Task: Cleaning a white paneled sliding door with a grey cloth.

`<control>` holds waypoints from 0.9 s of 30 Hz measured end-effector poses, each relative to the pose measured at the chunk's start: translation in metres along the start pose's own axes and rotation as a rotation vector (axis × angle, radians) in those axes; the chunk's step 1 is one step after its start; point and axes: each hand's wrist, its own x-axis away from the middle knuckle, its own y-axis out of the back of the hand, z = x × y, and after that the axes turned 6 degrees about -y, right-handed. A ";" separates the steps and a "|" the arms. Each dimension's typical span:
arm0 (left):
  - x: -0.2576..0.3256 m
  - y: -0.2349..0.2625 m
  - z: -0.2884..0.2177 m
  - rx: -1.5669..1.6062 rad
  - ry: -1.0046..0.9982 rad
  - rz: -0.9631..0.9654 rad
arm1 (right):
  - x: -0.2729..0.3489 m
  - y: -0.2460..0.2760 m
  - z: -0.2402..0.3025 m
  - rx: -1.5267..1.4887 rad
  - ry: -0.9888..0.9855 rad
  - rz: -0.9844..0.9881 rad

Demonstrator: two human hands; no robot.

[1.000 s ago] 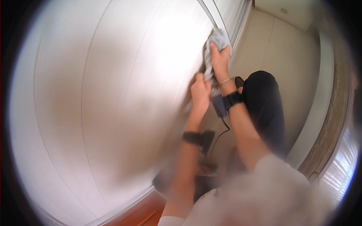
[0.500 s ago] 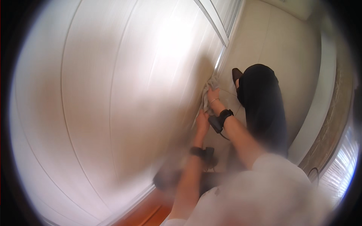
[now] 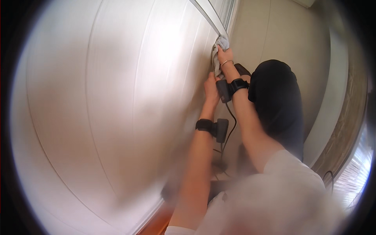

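A crumpled light grey cloth (image 3: 216, 62) is bunched against the bottom of the white panelled door (image 3: 117, 78), where a metal track meets the floor. My right hand (image 3: 225, 56) grips the cloth's far part, close to the door frame's edge. Behind it, my left hand (image 3: 212, 87) is closed around the cloth's near end. Each wrist wears a black strap with a dark box on it; a cable runs from the right one. The fingertips are partly hidden by the cloth.
The beige tiled floor (image 3: 250, 35) stretches along the track. My bent knee in dark trousers (image 3: 276, 94) and a dark shoe (image 3: 242, 69) are close to my right forearm. A pale ledge with a brown stone-like edge (image 3: 340, 135) runs along the right. Orange-brown flooring (image 3: 156, 220) shows at the lower left.
Both hands have slid forward along the door's bottom track with the cloth, up to the metal frame. The view has shifted slightly too.
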 end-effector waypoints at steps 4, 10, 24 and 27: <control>0.026 0.062 0.036 -0.257 -0.269 0.095 | 0.057 -0.017 -0.036 -0.124 0.034 0.006; 0.013 0.049 0.009 -0.199 -0.013 -0.048 | 0.043 -0.018 -0.021 -0.003 0.043 0.108; 0.051 0.084 0.035 -0.098 0.077 -0.147 | 0.095 -0.014 -0.041 -0.082 0.008 0.120; 0.050 0.075 0.042 -0.081 0.116 -0.208 | 0.090 -0.009 -0.045 -0.025 -0.057 0.083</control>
